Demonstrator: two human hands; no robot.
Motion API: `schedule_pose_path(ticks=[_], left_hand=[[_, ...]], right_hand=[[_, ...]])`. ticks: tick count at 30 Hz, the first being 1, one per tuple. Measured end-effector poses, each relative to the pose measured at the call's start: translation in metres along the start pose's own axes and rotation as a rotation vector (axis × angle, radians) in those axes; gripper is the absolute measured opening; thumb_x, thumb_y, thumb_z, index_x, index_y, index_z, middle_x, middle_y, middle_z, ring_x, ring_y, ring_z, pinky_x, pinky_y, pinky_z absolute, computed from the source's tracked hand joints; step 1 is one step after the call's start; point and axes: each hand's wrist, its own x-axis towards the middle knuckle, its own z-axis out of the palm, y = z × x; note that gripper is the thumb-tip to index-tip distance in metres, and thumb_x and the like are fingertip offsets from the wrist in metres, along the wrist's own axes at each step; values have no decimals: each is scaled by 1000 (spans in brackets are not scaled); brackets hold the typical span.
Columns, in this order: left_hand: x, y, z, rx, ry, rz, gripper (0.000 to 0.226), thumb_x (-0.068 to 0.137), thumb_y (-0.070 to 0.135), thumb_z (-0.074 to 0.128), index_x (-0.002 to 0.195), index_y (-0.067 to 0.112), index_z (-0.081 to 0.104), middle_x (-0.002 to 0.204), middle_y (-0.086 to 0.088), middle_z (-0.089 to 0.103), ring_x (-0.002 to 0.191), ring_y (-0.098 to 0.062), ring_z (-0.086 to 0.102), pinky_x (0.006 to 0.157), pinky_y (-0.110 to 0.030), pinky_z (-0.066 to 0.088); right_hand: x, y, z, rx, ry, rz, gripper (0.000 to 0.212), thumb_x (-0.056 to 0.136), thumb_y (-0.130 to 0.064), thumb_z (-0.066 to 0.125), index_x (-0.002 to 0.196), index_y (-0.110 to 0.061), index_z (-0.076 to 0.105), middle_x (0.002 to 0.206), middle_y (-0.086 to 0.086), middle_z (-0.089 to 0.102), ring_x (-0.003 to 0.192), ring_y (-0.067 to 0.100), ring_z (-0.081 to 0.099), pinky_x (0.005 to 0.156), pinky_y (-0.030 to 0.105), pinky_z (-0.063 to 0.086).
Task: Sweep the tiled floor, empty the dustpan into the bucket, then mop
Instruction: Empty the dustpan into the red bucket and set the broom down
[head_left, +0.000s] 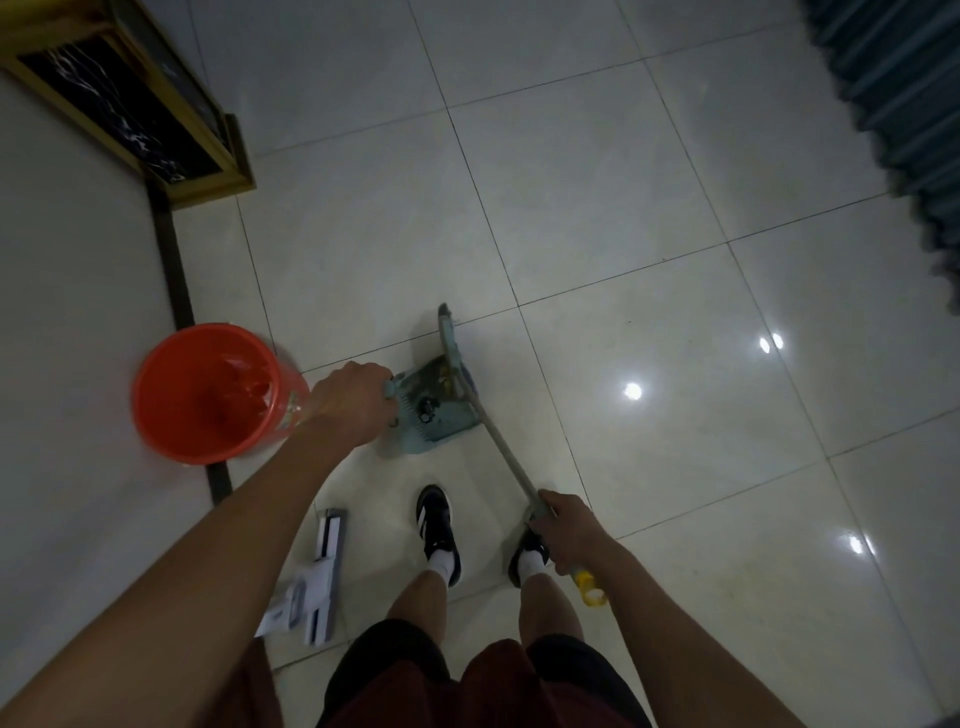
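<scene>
We see a glossy tiled floor (623, 208), its smooth pale tiles throwing back bright lamp spots. The red bucket (208, 395) looks like shiny, slightly see-through plastic, the pale blue dustpan (441, 415) like duller, scuffed plastic, and the broom handle (506, 452) like matt grey metal with a yellow plastic end. At the upper right we see a ribbed teal cloth curtain (893, 104).

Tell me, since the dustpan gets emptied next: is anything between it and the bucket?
Nothing visible. The dustpan sits just right of the bucket; only the left hand, holding the pan's grip, lies between them.
</scene>
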Motion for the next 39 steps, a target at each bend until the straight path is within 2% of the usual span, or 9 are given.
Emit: schedule_pose_path(ticks=[4, 7, 15, 19, 23, 29, 33, 37, 39], left_hand=[[0, -4, 2, -25, -12, 5, 14, 92, 32, 57, 80, 25, 56, 79, 0, 60, 67, -17, 58, 55, -29, 41], [-4, -11, -3, -56, -37, 0, 13, 88, 35, 60, 79, 27, 54, 82, -1, 61, 70, -19, 58, 59, -30, 43], [-18, -36, -4, -84, -59, -8, 15, 91, 33, 61, 83, 21, 60, 80, -1, 63, 70, -17, 61, 61, -32, 51], [-28, -54, 1, -127, -31, -26, 15, 93, 31, 62, 83, 19, 61, 79, -2, 64, 71, -20, 63, 69, -39, 59], [-34, -73, 10, -164, -6, -82, 11, 95, 30, 61, 88, 22, 64, 84, -3, 65, 72, -19, 64, 67, -37, 60], [-31, -69, 14, -186, 25, -63, 14, 96, 25, 59, 83, 21, 61, 80, -4, 65, 70, -21, 64, 63, -35, 58], [-27, -62, 15, -158, 0, -53, 8, 92, 29, 56, 83, 29, 57, 78, 2, 59, 72, -21, 63, 69, -39, 61], [-27, -60, 17, -146, 3, -36, 9, 95, 29, 56, 86, 28, 56, 76, 4, 55, 71, -20, 62, 69, -35, 58], [-25, -64, 17, -155, -12, -43, 12, 95, 29, 55, 84, 26, 58, 76, 3, 59, 70, -19, 63, 70, -37, 60]], right_hand=[[-21, -9, -6, 211, -21, 44, 53, 95, 0, 57, 146, -5, 44, 71, 9, 55, 37, 9, 44, 34, 18, 36], [-34, -10, -14, 190, -19, 18, 55, 95, 1, 56, 148, -8, 43, 64, 8, 51, 34, 8, 40, 34, 18, 34], [-36, -11, -33, -126, 134, -85, 50, 94, -4, 52, 144, -12, 49, 74, -4, 55, 57, 9, 49, 45, 16, 39], [-25, -23, -36, -305, 182, -107, 55, 94, -7, 53, 148, -9, 41, 121, 15, 62, 92, 24, 64, 68, 22, 52], [-4, -32, -34, -454, 205, -130, 44, 92, -4, 53, 136, -7, 50, 113, 11, 62, 94, 24, 63, 78, 29, 55], [15, -34, -11, -508, 110, -86, 29, 91, -7, 50, 119, -5, 55, 99, 7, 58, 83, 21, 59, 64, 27, 52], [20, -26, 11, -393, 19, -60, 35, 90, -11, 51, 125, -7, 56, 125, 17, 61, 100, 27, 62, 74, 29, 54], [12, -29, 16, -158, -42, -24, 59, 91, -10, 58, 148, -14, 42, 125, 12, 60, 69, 12, 57, 45, 14, 44], [6, -31, 8, -75, -40, -21, 61, 91, -8, 59, 149, -18, 40, 103, 13, 63, 56, 10, 54, 38, 15, 41]])
